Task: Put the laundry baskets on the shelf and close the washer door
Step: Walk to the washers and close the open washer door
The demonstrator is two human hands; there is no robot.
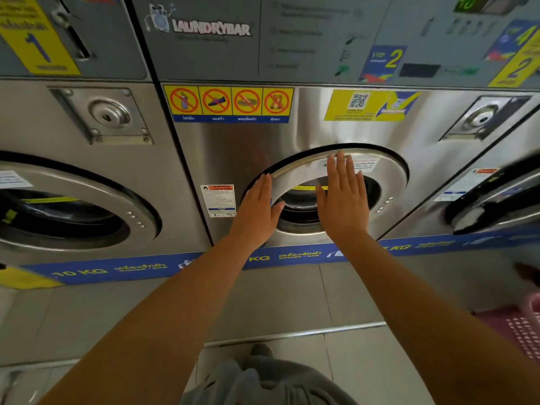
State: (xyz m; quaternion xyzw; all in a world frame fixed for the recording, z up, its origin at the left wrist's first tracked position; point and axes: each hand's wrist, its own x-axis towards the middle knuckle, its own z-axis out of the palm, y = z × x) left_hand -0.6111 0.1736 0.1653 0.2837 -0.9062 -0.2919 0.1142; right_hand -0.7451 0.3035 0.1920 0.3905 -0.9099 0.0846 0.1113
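Three washers in a row, one pink basket [523, 325] on the floor right of the middle door [336, 171]. Both hands flat on that door: left hand [257, 211] at its left rim, right hand [342, 200] over the glass, fingers spread, gripping nothing.

"LAUNDRYBAR" ran in white letters across the grey control panel [204, 39] of the middle washer. A blue sticker [382, 61] there read "STEP 2". On the left machine, a yellow label [35, 39] carried a big "1"; far right, another yellow label [520, 68] showed "2". The blue floor strip [117, 270] said "10 KG" and "WASHER". A yellow sticker [359, 105] bore a QR code. Four red prohibition signs [229, 102] sat above captions too blurred to read.
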